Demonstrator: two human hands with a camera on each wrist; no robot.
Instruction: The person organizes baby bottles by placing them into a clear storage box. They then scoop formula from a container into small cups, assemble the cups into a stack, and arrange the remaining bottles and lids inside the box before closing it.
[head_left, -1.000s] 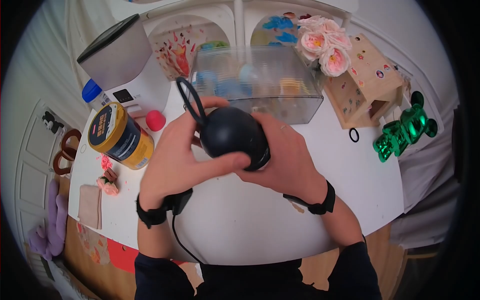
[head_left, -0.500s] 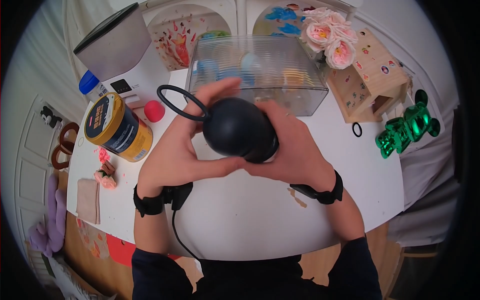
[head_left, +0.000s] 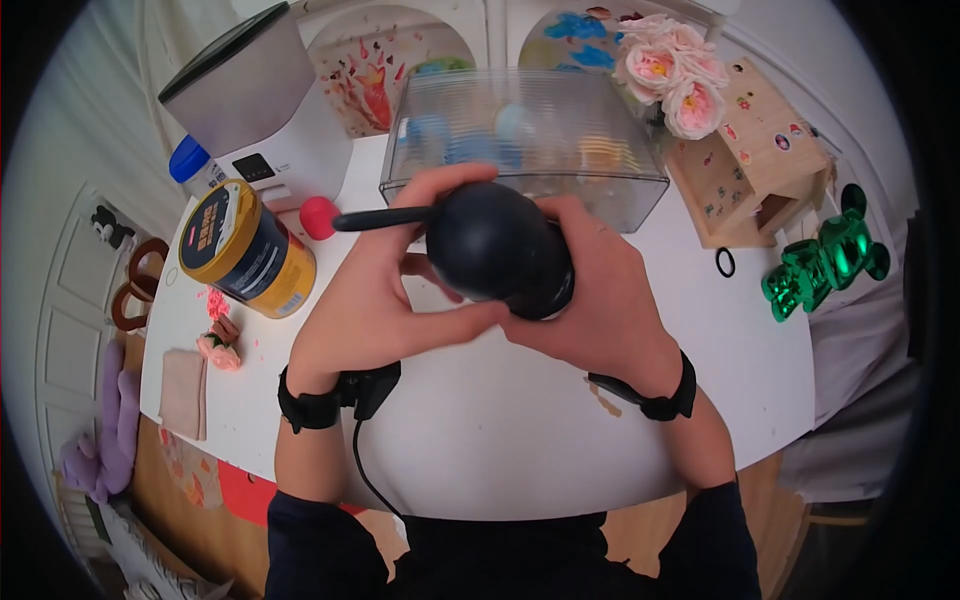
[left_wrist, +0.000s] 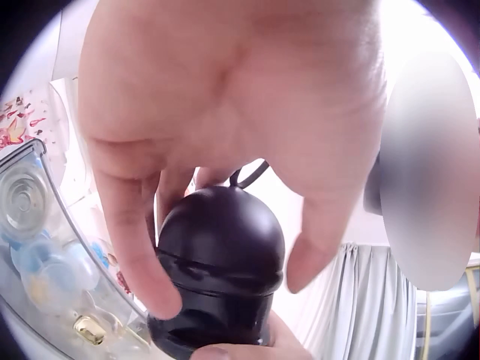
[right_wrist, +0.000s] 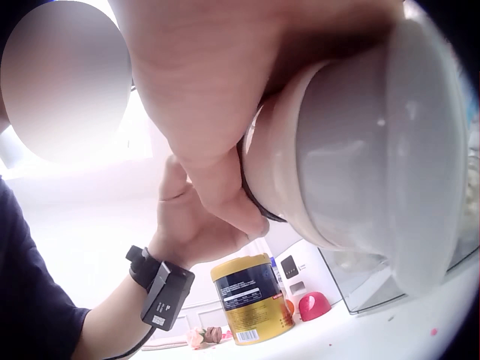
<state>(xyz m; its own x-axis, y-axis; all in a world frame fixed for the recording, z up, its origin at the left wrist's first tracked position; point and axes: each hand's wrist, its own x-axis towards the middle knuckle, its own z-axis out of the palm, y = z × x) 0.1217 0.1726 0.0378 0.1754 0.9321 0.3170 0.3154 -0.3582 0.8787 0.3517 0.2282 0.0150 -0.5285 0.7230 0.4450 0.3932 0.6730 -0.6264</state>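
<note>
A black round-topped object (head_left: 482, 240) is held above the table between both hands. Its strap loop (head_left: 380, 218) sticks out to the left. My left hand (head_left: 365, 305) curves its fingers and thumb around the dome; the left wrist view shows the fingers along one side of the black dome (left_wrist: 223, 236) and the thumb close to the other. From the right, my right hand (head_left: 608, 300) grips the lower part. In the right wrist view, that hand (right_wrist: 210, 90) wraps a pale body (right_wrist: 337, 150) with a wide whitish end. The palm hides some contact points.
Behind the hands stands a clear ribbed box (head_left: 520, 150). A yellow tub (head_left: 250, 255), a pink-red dome (head_left: 318, 217) and a grey-white appliance (head_left: 255, 120) are on the left. To the right are a wooden house (head_left: 755, 150), a black ring (head_left: 725, 262) and a green shiny figure (head_left: 825, 260).
The strap loop has swung from pointing up to pointing left, seen nearly edge-on now. The black dome has turned, and both hands have stayed around the object.
</note>
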